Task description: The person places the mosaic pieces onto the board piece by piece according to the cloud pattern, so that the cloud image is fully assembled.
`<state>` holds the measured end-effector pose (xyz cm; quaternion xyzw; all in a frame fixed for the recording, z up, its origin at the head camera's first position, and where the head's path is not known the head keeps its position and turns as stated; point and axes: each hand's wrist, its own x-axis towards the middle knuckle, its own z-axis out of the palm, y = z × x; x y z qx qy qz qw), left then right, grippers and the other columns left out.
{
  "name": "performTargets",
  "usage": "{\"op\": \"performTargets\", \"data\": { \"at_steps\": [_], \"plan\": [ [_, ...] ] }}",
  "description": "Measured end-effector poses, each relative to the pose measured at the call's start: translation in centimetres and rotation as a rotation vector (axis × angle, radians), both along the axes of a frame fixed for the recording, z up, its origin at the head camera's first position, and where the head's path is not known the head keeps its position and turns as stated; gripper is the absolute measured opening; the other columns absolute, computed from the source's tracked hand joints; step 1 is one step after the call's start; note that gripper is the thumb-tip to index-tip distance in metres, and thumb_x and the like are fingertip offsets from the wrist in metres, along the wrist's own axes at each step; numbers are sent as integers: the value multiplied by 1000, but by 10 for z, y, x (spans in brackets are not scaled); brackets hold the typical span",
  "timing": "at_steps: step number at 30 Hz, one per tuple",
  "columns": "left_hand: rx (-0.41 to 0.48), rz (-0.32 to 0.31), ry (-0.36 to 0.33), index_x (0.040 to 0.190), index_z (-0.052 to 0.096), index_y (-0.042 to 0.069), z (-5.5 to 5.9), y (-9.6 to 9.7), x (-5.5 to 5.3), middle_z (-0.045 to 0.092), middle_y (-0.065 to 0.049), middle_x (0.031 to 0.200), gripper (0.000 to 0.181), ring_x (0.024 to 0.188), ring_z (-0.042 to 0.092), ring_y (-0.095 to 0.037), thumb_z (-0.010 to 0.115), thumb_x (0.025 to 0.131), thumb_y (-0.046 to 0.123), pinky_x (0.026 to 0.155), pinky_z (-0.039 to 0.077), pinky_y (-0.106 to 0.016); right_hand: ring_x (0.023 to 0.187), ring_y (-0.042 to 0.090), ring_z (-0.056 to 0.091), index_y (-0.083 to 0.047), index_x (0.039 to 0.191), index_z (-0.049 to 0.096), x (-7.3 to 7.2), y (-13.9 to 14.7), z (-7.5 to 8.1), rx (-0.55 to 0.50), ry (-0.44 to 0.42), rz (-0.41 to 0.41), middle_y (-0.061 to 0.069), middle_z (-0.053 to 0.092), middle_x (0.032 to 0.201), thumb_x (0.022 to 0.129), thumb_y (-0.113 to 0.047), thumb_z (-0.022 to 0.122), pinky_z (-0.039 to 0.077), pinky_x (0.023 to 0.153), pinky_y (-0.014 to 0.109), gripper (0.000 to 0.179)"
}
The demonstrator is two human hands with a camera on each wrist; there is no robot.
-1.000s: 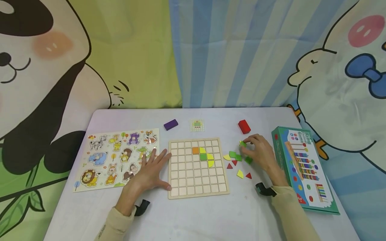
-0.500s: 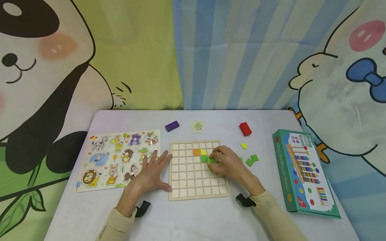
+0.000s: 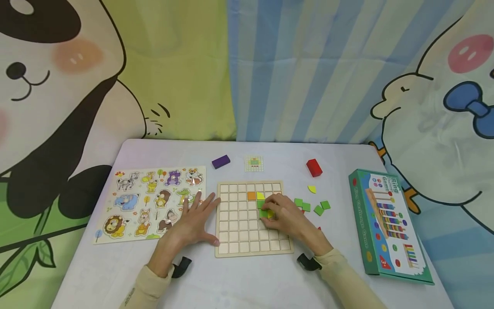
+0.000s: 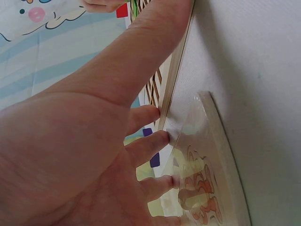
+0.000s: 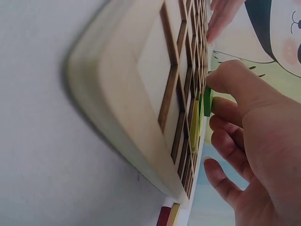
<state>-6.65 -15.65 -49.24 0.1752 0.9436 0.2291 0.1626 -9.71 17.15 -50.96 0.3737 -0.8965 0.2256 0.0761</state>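
Note:
My right hand (image 3: 289, 216) is over the wooden grid board (image 3: 239, 234), pinching a green square tile (image 5: 207, 101) between thumb and index finger. In the head view this tile sits just below another green tile (image 3: 260, 204) lying in the grid. Also in the grid are an orange square (image 3: 251, 195), a yellow tile (image 3: 260, 195) and yellow curved pieces (image 3: 271, 213), partly covered by the fingers. My left hand (image 3: 193, 225) lies with fingers spread, thumb and fingertips at the board's left edge; the left wrist view shows its palm and thumb along that edge.
Loose green tiles (image 3: 318, 210) and a yellow quarter-round (image 3: 312, 189) lie right of the board. Behind it are a small pattern card (image 3: 254, 163), a purple block (image 3: 221, 162) and a red block (image 3: 314, 168). An animal puzzle (image 3: 133, 221) lies left, a green toy box (image 3: 360, 223) right.
My right hand has moved left from the loose tiles to the board with a green tile, then slightly further left and down. My left hand stays at the board's edge.

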Motion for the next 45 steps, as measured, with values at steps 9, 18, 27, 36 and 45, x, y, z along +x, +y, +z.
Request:
{"op": "performTargets", "data": {
  "at_steps": [9,18,27,36,45],
  "plan": [
    [11,-3,-2,160,31,12,2,0,1,20,-14,169,126,155,3,-50,93,57,50,119,-6,-75,98,14,60,-11,101,79,0,0,-5,14,24,22,-2,67,104,83,-26,83,53,90,33,24],
    [9,-5,-6,160,30,12,3,1,0,19,-15,169,127,155,2,-50,93,57,50,118,-5,-75,98,13,60,-12,103,79,0,1,-6,24,26,18,-3,67,105,83,-27,83,53,90,33,25],
    [4,2,-13,160,30,13,3,2,0,19,-14,170,127,155,2,-50,94,57,49,118,-5,-75,102,14,59,-12,105,79,1,2,-4,7,-18,5,-2,66,107,82,-27,86,52,93,33,29],
    [-5,2,-9,161,30,13,3,1,-1,19,-14,170,127,155,2,-50,93,57,51,119,-5,-75,99,14,59,-11,104,79,0,3,-4,-3,-27,15,-2,66,105,83,-26,85,53,89,32,27],
    [1,5,-11,160,30,13,2,2,-1,19,-14,170,127,155,2,-50,93,56,51,118,-5,-75,102,14,59,-12,106,79,1,3,-4,-15,-71,17,-1,67,107,84,-23,84,54,89,31,25]
  ]
}}
